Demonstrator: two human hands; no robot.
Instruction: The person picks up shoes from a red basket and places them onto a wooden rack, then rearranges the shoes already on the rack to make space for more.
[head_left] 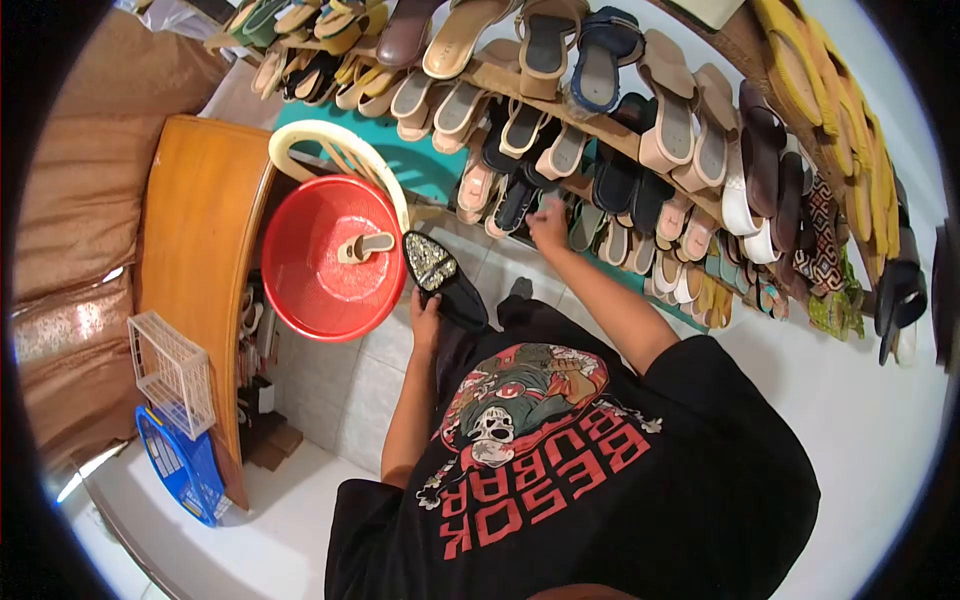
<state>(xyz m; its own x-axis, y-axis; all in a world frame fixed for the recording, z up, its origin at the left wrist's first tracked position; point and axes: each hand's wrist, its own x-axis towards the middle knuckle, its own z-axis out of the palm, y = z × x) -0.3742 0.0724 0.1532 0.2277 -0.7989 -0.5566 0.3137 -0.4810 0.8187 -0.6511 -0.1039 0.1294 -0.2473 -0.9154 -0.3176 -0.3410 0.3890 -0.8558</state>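
My left hand (427,312) is closed around the edge of a black slipper (461,300), whose upper is covered with sparkly gold and silver stones. To its left, a red plastic basin (290,290) with a beige sandal (365,247) inside rests by a cream plastic chair (385,170). My right hand (548,222) reaches toward the lower shelf, in front of rows of sandals. Nearest to it are a dark sandal (515,200) and a green sandal (585,225). The right fingers are blurred, and whether they touch a shoe cannot be made out.
Shelves (600,125) packed with sandals and slippers run along the wall. Yellow slippers (850,120) hang at the right. A wooden cabinet (195,220) stands at the left, near a white wire basket (172,370) and a blue plastic basket (180,465).
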